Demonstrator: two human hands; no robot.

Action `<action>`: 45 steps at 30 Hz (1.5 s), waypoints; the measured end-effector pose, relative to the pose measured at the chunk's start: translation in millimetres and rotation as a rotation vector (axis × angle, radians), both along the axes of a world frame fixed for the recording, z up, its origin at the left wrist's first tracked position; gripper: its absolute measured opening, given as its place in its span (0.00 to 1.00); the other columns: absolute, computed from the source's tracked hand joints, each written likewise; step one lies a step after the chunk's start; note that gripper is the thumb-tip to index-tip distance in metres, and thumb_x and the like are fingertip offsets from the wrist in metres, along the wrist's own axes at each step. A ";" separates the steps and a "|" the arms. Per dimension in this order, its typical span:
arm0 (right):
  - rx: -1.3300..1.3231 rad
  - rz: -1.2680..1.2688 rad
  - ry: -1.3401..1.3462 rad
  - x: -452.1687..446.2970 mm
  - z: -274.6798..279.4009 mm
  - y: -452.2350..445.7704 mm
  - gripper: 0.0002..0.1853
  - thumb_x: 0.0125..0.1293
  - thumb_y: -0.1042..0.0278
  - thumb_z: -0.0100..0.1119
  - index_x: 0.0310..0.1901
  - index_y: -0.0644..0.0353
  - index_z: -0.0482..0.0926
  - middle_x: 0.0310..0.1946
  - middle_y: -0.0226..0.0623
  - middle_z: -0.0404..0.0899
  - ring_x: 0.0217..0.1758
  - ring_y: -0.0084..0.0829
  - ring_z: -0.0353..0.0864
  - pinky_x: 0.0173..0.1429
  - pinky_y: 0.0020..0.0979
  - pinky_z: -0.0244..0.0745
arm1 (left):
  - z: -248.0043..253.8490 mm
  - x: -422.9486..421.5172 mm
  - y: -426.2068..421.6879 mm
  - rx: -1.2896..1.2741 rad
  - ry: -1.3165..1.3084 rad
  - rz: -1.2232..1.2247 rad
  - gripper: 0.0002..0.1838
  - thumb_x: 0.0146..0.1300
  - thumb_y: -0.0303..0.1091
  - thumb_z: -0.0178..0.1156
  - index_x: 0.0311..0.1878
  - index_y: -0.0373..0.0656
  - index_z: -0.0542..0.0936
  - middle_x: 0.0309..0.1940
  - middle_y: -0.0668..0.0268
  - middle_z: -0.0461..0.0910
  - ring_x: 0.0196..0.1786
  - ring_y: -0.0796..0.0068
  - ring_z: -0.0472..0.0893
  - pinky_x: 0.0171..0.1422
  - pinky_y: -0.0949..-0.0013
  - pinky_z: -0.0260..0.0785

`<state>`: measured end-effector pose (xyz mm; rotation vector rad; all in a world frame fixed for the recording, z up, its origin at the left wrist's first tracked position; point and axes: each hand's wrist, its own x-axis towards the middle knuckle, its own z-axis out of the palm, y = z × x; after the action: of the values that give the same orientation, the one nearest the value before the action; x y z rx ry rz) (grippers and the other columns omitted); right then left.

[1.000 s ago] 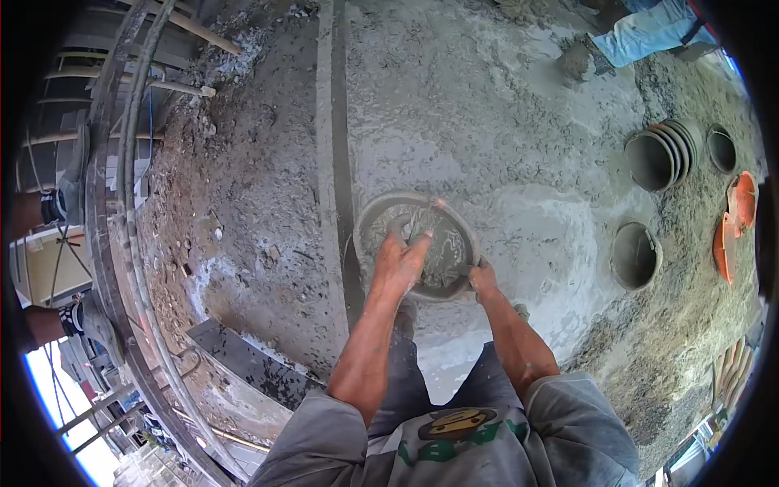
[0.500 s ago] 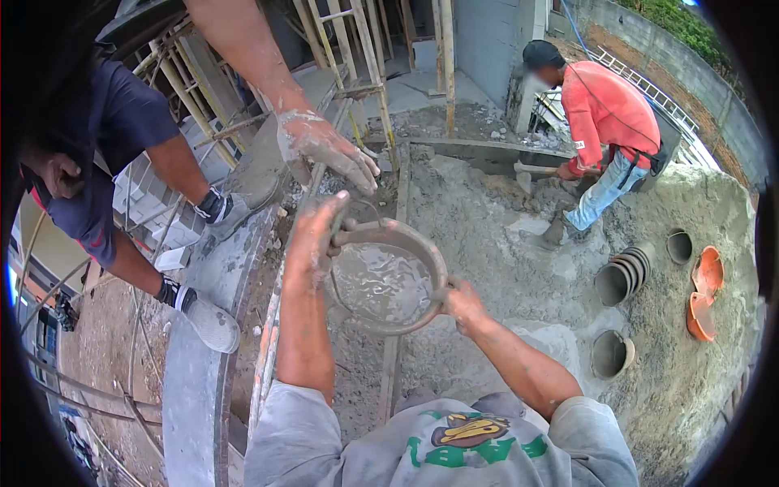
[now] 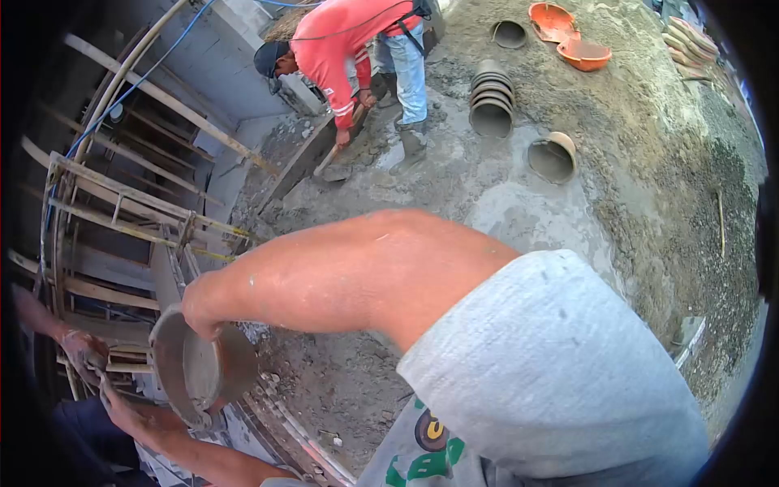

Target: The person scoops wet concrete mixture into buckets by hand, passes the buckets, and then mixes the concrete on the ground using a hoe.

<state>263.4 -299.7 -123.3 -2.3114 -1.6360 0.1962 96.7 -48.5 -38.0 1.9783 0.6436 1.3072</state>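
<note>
Some of the bucket hides behind the right hand.

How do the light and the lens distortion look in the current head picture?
Head view: the near sleeve looms large, probably wide-angle stretch, and is brightly lit; the bucket looks darker; the picture's corners are black.

Our pale grey short-sleeved T-shirt
Well back from our right fingers, we wear a loose sleeve with a plain hem and a few small dark spots; the bare forearm between carries light flecks. Farther from those fingers, on our chest, bold green lettering adjoins a dark oval emblem with yellow inside.
</note>
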 end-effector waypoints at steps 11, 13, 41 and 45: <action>-0.114 -0.461 0.435 82.6 -273.6 -252.1 0.21 0.51 0.65 0.53 0.48 0.63 0.79 0.42 0.55 0.79 0.50 0.50 0.78 0.55 0.43 0.71 | -207.7 234.8 -361.8 0.265 0.679 -1.007 0.17 0.57 0.41 0.55 0.42 0.38 0.80 0.41 0.55 0.81 0.45 0.62 0.79 0.52 0.61 0.70; -0.184 -0.494 0.431 85.7 -348.8 -331.4 0.24 0.53 0.61 0.54 0.51 0.65 0.77 0.42 0.53 0.80 0.49 0.47 0.79 0.57 0.37 0.71 | -223.8 283.7 -450.9 0.656 1.022 -1.332 0.20 0.51 0.45 0.56 0.42 0.40 0.82 0.42 0.52 0.81 0.47 0.55 0.80 0.51 0.54 0.71; 1.240 -2.134 0.719 217.7 -950.4 -943.2 0.29 0.55 0.62 0.69 0.56 0.65 0.70 0.48 0.38 0.76 0.50 0.32 0.76 0.51 0.32 0.74 | -1023.3 580.8 -925.1 0.177 0.890 -1.169 0.40 0.52 0.42 0.66 0.66 0.41 0.60 0.53 0.45 0.74 0.43 0.51 0.79 0.53 0.59 0.69; 1.037 -2.101 0.793 225.8 -937.0 -948.0 0.25 0.53 0.70 0.63 0.54 0.66 0.71 0.43 0.38 0.78 0.40 0.30 0.78 0.44 0.31 0.77 | -1031.6 608.6 -952.1 -0.397 1.258 -1.322 0.32 0.54 0.49 0.64 0.58 0.42 0.71 0.47 0.49 0.78 0.45 0.56 0.79 0.51 0.62 0.69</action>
<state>489.2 -1247.7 -1060.3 -1.4880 1.1094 -0.1867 705.3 -1000.6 -1069.6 1.9650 -0.0424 -0.8427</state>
